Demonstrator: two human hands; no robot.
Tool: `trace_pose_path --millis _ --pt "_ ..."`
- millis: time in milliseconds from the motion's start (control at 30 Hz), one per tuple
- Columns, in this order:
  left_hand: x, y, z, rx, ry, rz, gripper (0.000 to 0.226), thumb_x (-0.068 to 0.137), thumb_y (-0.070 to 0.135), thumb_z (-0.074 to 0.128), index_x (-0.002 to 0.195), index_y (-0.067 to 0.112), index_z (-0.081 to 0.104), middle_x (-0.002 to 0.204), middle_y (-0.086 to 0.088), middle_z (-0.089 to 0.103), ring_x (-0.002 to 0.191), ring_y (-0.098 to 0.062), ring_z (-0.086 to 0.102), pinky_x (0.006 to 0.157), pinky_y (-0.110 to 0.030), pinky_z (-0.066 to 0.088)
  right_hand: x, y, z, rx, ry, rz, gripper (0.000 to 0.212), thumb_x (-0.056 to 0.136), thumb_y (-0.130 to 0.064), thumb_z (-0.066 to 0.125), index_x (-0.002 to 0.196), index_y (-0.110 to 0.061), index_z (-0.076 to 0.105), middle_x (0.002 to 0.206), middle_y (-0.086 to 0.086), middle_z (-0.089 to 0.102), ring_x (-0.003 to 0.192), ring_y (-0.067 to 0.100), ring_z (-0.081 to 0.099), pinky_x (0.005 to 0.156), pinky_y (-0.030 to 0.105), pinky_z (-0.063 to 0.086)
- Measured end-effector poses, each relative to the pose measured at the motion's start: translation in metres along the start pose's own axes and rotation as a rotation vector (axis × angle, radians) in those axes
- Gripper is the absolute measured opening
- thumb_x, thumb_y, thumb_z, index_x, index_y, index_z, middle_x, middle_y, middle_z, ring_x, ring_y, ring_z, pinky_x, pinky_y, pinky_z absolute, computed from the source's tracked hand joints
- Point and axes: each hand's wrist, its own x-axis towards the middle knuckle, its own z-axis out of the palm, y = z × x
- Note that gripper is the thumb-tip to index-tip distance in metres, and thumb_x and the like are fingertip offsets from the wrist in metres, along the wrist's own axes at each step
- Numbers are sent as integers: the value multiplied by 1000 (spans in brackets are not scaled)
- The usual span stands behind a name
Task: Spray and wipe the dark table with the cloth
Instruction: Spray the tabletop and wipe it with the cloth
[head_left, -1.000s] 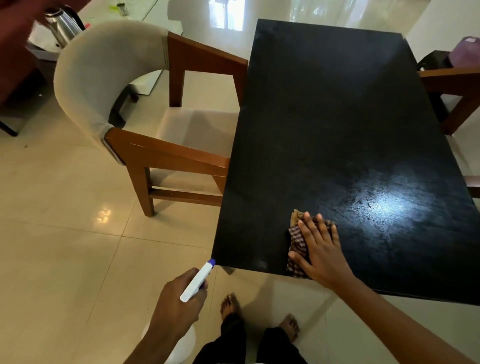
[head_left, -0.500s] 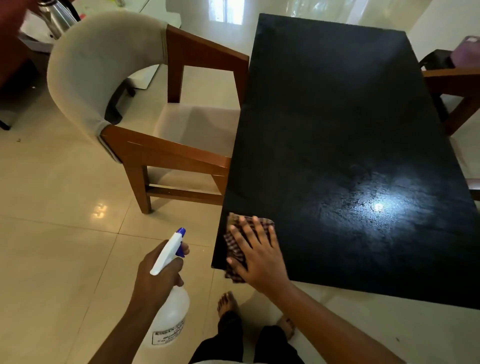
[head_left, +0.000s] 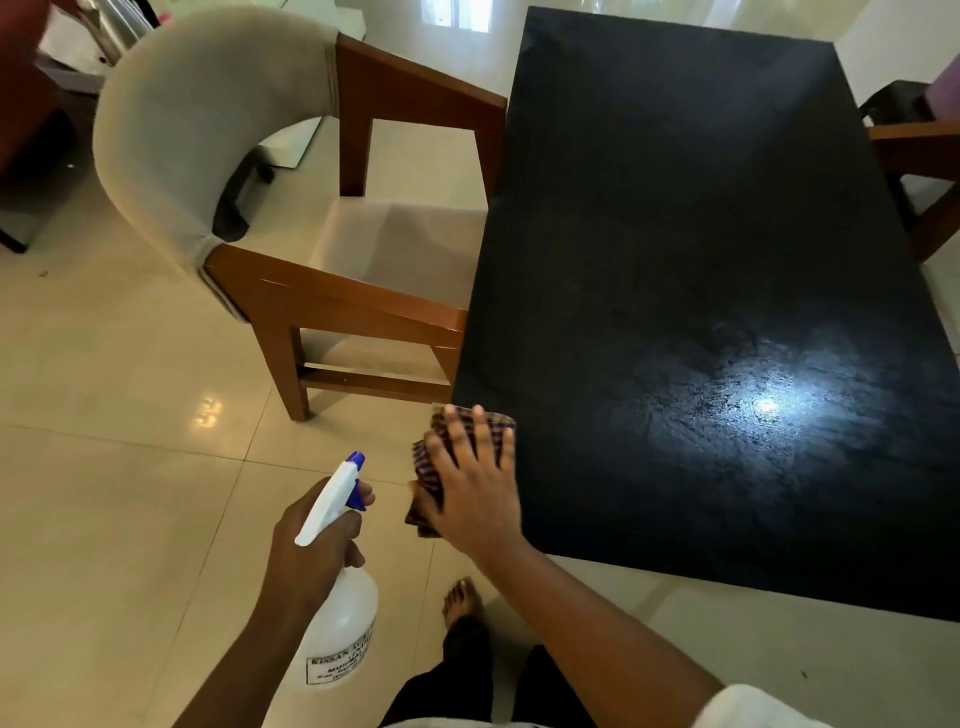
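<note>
The dark table (head_left: 675, 260) fills the right half of the head view, with a wet shiny patch near its front right. My right hand (head_left: 475, 488) lies flat, fingers spread, pressing a checked cloth (head_left: 427, 475) onto the table's front left corner; part of the cloth hangs over the edge. My left hand (head_left: 311, 545) grips the neck of a white spray bottle (head_left: 340, 629) with a blue nozzle, held upright over the floor to the left of the table.
A wooden armchair (head_left: 332, 291) with a beige padded back stands against the table's left edge. Another wooden chair (head_left: 919, 150) stands at the right edge. Glossy cream floor tiles (head_left: 114, 493) lie below. My bare foot (head_left: 462, 603) stands near the table's front edge.
My right hand has slid the cloth leftward along the front edge to the table's front left corner. My left hand has raised the spray bottle and brought it closer to the table.
</note>
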Motion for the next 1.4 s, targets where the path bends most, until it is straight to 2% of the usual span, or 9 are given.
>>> trace_pose_path --millis 167,433,533,700,833,967,1133,1233,1400 --pt "7 6 3 -17 -1 22 28 71 10 54 87 31 66 94 -9 68 43 -18 54 60 -34 50 -16 23 -1 2 14 -26 65 89 -65 35 145 -32 27 158 2 20 147 29 8 114 61 13" --pt "18 14 5 0 -27 34 31 66 17 50 92 22 66 95 -6 68 43 -17 55 60 -30 49 -67 111 -12 28 71 391 72 90 -70 16 150 -30 20 160 6 15 147 29 5 114 59 12" --pt "20 15 5 8 -11 37 23 77 7 56 93 19 66 95 -4 68 43 -16 55 59 -27 48 -17 84 -18 28 62 309 72 89 -69 21 150 -31 17 160 6 13 147 32 3 113 59 6" --pt "24 17 6 15 -22 47 32 66 18 48 92 22 66 94 -2 68 44 -16 55 60 -27 48 60 43 -20 10 43 89 68 90 -65 34 147 -29 25 158 5 19 146 33 9 113 62 9" --pt "27 18 12 8 -23 46 32 66 19 49 92 25 66 96 -4 68 45 -17 56 61 -30 50 52 55 -22 14 37 0 67 91 -65 33 149 -31 23 159 1 17 147 27 7 114 60 11" --pt "27 18 18 22 -41 34 33 66 21 50 95 23 66 98 -5 68 47 -19 56 60 -28 50 -20 106 -19 29 58 183 71 90 -69 23 150 -34 17 160 -3 12 147 21 2 117 53 4" --pt "20 9 17 40 -44 16 33 73 15 58 105 19 64 99 -7 67 47 -20 57 57 -22 48 -57 122 -14 25 108 378 74 88 -68 23 148 -25 28 157 7 22 146 27 9 115 58 11" --pt "13 2 13 47 -14 2 40 74 16 58 114 17 61 99 -7 68 47 -19 57 59 -23 48 -33 88 -13 29 76 190 74 88 -68 29 149 -26 22 159 6 14 147 27 -1 115 59 5" --pt "-1 0 10 46 2 55 35 68 16 48 96 29 65 89 5 69 44 -16 55 65 -33 50 -10 8 -4 29 -37 -172 68 87 -63 42 144 -28 28 157 5 20 146 31 7 113 64 7"
